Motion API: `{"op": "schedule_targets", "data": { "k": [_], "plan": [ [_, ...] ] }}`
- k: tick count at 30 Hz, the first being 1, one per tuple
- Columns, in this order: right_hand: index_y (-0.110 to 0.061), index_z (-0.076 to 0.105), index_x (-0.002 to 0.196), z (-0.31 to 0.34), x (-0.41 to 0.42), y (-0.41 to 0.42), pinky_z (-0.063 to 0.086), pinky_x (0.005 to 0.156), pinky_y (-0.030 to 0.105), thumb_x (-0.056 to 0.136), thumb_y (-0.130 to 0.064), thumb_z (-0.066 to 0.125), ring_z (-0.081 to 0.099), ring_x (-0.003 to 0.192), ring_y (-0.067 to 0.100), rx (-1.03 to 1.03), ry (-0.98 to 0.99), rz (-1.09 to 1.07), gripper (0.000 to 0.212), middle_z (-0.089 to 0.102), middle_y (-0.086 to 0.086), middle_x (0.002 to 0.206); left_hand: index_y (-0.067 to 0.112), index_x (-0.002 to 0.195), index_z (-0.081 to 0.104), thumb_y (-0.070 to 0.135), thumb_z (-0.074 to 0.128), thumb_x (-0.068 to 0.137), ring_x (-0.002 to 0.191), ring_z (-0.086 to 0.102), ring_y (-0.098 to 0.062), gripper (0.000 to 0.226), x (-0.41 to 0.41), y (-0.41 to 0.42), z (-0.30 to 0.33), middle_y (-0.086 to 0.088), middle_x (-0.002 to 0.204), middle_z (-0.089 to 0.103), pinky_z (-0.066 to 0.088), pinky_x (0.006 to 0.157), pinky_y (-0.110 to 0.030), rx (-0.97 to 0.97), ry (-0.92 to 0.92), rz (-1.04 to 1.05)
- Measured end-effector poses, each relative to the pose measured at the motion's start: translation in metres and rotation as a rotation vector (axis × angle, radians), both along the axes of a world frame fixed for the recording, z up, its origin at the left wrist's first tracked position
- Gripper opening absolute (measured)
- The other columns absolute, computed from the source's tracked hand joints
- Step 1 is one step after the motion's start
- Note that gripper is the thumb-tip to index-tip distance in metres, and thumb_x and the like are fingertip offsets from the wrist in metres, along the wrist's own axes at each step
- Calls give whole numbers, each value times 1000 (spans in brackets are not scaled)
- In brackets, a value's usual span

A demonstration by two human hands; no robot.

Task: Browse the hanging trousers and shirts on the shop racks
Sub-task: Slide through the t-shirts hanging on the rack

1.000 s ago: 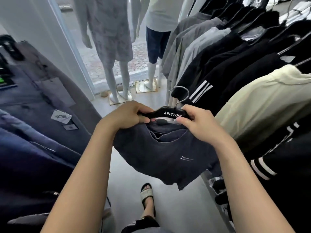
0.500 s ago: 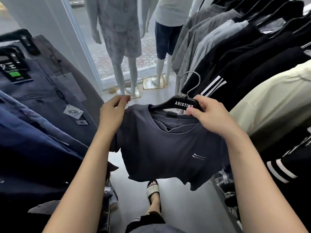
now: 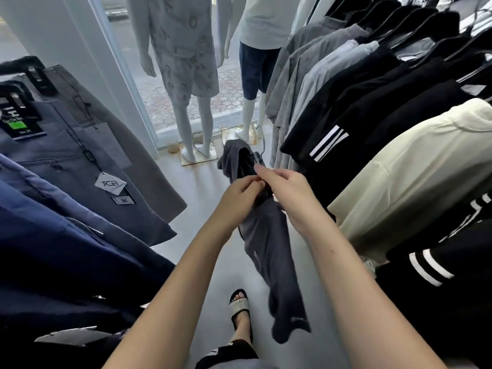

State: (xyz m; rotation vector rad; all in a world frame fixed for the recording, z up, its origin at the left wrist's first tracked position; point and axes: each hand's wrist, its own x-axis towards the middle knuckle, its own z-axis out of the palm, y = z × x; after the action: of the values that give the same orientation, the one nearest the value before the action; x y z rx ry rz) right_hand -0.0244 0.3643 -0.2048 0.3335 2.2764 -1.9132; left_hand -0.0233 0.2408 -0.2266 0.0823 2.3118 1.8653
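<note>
A dark grey T-shirt (image 3: 269,241) on a black hanger (image 3: 259,158) hangs edge-on in the aisle between my hands. My left hand (image 3: 239,194) pinches the shirt near its neck. My right hand (image 3: 286,187) grips the hanger and shirt top from the right. Most of the hanger is hidden by fabric; its wire hook shows above. On the right rack hang shirts: black ones with white stripes (image 3: 346,121), a cream one (image 3: 415,166) and grey ones (image 3: 306,65). On the left hang trousers: blue-grey (image 3: 80,166) and navy (image 3: 53,235).
Two white mannequins (image 3: 186,75) (image 3: 255,62) stand at the glass shopfront ahead. A white pillar (image 3: 80,49) rises at the left. The grey floor aisle (image 3: 202,187) runs between the racks. My sandalled foot (image 3: 239,307) is below the shirt. A price tag (image 3: 110,183) dangles from the trousers.
The shirt has turned from facing me flat to edge-on. My left hand moved from the shoulder in to the neck, close beside my right hand.
</note>
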Motion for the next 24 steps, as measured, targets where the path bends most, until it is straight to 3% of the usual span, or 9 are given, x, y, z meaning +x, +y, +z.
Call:
{"op": "schedule_targets", "data": {
  "k": [3,6,9,11,13,15,19,22,24],
  "plan": [
    [-27,66,95,3,4,1,50,88,33,93,-41,52,68,92,12,-192,-51,62,20,76,-2,92,29,104,64,32,63,82,103,64,-10,23,1,-2,0,4,105,69,53,93,-34,81,-53,19],
    [-30,58,107,3,1,1,47,94,37,98,-33,41,66,103,18,-237,-55,91,20,76,4,100,30,105,59,21,67,83,107,62,-10,26,-2,-8,-4,1,115,65,53,89,-29,-18,0,65],
    [-28,48,132,-4,-4,0,38,109,47,96,-36,39,60,116,24,-118,-49,97,38,77,1,99,29,104,63,16,61,86,100,65,-14,22,-7,-17,-4,4,106,68,51,93,-36,-109,-1,40],
    [-34,40,141,-12,-6,8,44,104,40,86,-40,44,62,110,13,53,10,55,55,77,-9,87,25,103,66,15,60,88,98,65,-14,19,-8,-20,-3,4,103,70,49,95,-36,-199,2,-19],
    [-40,41,138,-13,-4,20,47,82,19,85,-31,50,64,95,2,217,104,-7,54,75,-10,79,23,103,69,13,61,89,100,65,-11,19,-7,-22,-2,5,104,71,47,96,-31,-267,-6,-84],
    [-44,45,133,-12,-1,30,44,65,10,86,-21,51,64,82,3,348,145,29,52,74,-4,78,21,102,72,13,64,88,101,65,-12,18,-9,-23,2,4,103,73,46,96,-30,-337,-8,-147],
    [-31,69,103,-19,1,47,59,72,33,84,-30,48,69,70,17,597,103,134,28,70,-2,73,22,95,73,32,69,82,91,66,-15,17,-14,-27,15,0,92,73,48,85,-32,-523,41,-256],
    [-29,65,77,-12,7,58,53,62,25,91,-35,53,68,58,11,677,94,187,19,69,-3,64,24,94,73,24,72,83,83,62,-5,11,-18,-27,23,8,84,71,44,74,-20,-607,110,-265],
    [-26,64,75,-7,11,66,48,56,19,94,-38,57,67,50,7,644,83,215,24,69,-2,60,25,93,71,22,73,82,82,61,-3,12,-20,-24,26,10,82,69,42,72,-17,-613,168,-235]
  ]
}}
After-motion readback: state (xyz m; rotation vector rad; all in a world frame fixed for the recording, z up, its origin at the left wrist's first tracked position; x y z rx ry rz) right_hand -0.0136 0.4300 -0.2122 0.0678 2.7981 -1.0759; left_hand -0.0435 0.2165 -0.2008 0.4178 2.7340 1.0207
